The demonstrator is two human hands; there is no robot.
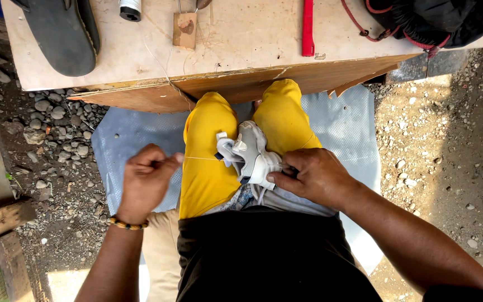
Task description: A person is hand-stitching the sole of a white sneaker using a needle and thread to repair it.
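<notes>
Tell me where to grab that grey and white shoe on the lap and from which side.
Grip the shoe across its white heel end, coming from the right, where the right hand already clamps it. It lies wedged between the yellow-clad knees, and the thread runs taut toward the left hand.

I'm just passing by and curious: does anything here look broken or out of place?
The wooden table's front edge is splintered, its layers peeling apart. The grey-white shoe, held between the knees, looks ordinary from here.
</notes>
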